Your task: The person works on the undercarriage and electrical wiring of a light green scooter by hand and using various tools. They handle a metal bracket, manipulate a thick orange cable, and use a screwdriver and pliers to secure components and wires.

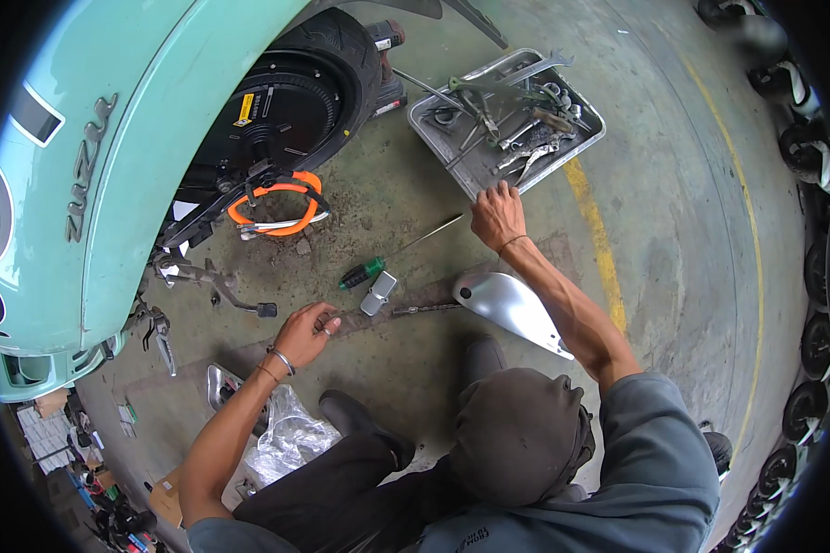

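Note:
My right hand (498, 217) is at the near edge of a metal tray (429, 134) of wrenches, pliers and sockets, fingers curled; what it holds, if anything, is hidden. My left hand (306, 334), lower left, has bent fingers closed around something small that I cannot make out. Between them lie a green-and-black screwdriver (361, 272) and a small grey rectangular part (378, 293). A silver teardrop-shaped cover (512, 309) lies under my right forearm, with a dark narrow piece (420, 309) at its tip. An orange coiled cable (249, 210) lies by the wheel (284, 115).
A mint-green scooter body (120, 129) fills the upper left, with levers and cables (203, 275) hanging below. A clear plastic bag (281, 438) lies beside my boots (360, 419). A row of wheels (802, 405) lines the right side. Boxes and parts (55, 442) sit at lower left.

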`<action>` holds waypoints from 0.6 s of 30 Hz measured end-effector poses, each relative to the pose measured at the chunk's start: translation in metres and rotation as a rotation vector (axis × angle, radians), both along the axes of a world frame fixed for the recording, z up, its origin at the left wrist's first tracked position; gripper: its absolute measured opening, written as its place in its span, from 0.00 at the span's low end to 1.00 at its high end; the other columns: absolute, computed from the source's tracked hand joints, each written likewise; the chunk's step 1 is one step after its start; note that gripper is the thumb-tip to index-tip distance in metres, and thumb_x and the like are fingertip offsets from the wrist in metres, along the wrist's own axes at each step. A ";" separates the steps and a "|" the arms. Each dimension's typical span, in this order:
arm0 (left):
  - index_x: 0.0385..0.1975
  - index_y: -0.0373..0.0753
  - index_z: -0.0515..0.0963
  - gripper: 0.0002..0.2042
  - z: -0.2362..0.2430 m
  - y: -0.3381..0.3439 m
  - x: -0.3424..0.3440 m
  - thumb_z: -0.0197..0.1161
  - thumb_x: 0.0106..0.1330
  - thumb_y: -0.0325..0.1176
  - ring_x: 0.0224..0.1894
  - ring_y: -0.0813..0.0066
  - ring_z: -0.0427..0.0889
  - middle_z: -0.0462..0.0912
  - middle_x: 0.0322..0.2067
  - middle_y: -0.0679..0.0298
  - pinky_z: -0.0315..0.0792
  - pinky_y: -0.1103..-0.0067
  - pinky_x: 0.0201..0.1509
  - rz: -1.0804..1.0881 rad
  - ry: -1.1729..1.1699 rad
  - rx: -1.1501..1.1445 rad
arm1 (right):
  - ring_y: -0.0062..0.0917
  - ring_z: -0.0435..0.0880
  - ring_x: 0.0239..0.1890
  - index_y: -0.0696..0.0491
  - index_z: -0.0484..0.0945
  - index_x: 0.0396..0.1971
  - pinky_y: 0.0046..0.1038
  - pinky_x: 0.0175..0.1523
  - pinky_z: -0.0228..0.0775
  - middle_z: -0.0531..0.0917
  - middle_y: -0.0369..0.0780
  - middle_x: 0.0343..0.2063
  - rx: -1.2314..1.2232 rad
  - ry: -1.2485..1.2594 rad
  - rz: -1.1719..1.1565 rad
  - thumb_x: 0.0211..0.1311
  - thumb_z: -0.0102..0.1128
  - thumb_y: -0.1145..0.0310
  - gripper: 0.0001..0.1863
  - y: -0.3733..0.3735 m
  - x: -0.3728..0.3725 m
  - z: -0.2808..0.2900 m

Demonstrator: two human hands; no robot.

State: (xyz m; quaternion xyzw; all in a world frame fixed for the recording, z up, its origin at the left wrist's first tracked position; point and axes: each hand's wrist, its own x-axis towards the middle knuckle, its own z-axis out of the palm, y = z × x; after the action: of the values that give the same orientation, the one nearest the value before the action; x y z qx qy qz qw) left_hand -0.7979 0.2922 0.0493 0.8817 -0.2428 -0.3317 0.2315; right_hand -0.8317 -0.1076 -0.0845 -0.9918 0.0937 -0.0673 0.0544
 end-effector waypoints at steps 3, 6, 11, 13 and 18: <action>0.45 0.34 0.77 0.14 0.007 0.004 -0.001 0.63 0.67 0.36 0.32 0.62 0.84 0.84 0.34 0.53 0.77 0.70 0.40 -0.012 0.018 0.017 | 0.38 0.75 0.45 0.56 0.80 0.27 0.38 0.50 0.67 0.80 0.44 0.30 0.057 -0.010 0.000 0.55 0.63 0.62 0.12 0.010 -0.042 0.003; 0.44 0.33 0.77 0.14 0.005 0.020 -0.001 0.63 0.66 0.37 0.32 0.62 0.85 0.84 0.34 0.53 0.77 0.70 0.40 -0.005 0.023 0.014 | 0.38 0.75 0.46 0.57 0.81 0.28 0.38 0.52 0.68 0.80 0.43 0.31 0.095 0.061 0.012 0.57 0.63 0.60 0.13 0.021 -0.067 0.018; 0.44 0.32 0.77 0.15 -0.004 0.034 0.005 0.64 0.65 0.37 0.35 0.57 0.85 0.84 0.37 0.51 0.77 0.68 0.43 0.005 0.063 0.109 | 0.39 0.76 0.46 0.57 0.82 0.26 0.40 0.51 0.71 0.82 0.42 0.32 0.114 0.166 0.026 0.58 0.63 0.59 0.14 0.026 -0.083 0.034; 0.45 0.33 0.77 0.16 -0.024 0.035 0.020 0.64 0.64 0.37 0.38 0.54 0.84 0.84 0.39 0.50 0.76 0.66 0.45 0.000 -0.029 0.125 | 0.38 0.77 0.44 0.57 0.82 0.24 0.39 0.48 0.73 0.82 0.42 0.30 0.156 0.171 0.035 0.58 0.64 0.58 0.15 0.023 -0.079 0.033; 0.51 0.32 0.73 0.20 -0.086 0.026 0.086 0.64 0.63 0.37 0.53 0.48 0.78 0.78 0.52 0.47 0.73 0.62 0.55 0.086 -0.501 -0.009 | 0.39 0.78 0.42 0.56 0.80 0.22 0.39 0.46 0.74 0.83 0.42 0.28 0.175 0.163 0.030 0.57 0.65 0.58 0.16 0.033 -0.072 0.041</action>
State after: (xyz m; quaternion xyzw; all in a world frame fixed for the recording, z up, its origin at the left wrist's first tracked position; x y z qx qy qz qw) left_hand -0.7117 0.3180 -0.0371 0.9450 -0.2562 -0.0916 0.1818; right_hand -0.9039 -0.0750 -0.0438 -0.9867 0.0886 0.0228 0.1340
